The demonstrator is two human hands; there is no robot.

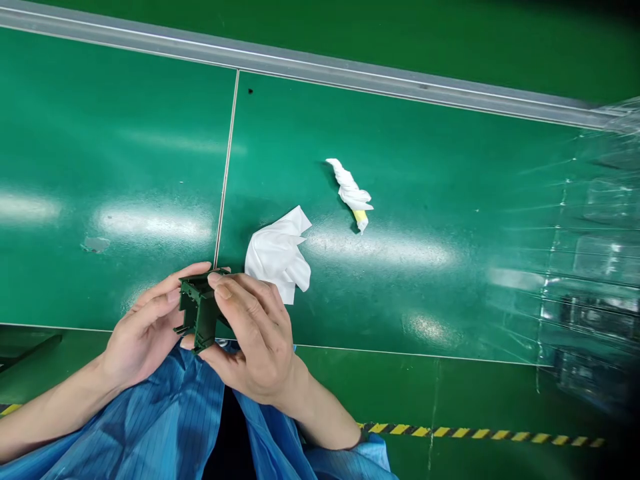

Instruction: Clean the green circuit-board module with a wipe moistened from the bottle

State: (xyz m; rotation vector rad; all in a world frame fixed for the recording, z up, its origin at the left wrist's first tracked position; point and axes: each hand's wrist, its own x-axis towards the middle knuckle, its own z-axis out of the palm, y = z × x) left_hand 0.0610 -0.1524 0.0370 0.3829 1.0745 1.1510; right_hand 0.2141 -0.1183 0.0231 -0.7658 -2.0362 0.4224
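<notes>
Left hand (146, 333), right hand (257, 333): fingers clamped on dark frame (207, 319) | its right side hidden | right: clear plastic (590, 267), contents blurred

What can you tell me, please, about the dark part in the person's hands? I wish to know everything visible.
The dark part is a boxy, blackish-green frame, apparently hard plastic, with thin walls, an opening between them and small projections at its lower left. It is held tilted, in view over the near edge of the green table. The right hand grips it between fingers and thumb, hiding its right side; the left hand holds its left side.
</notes>
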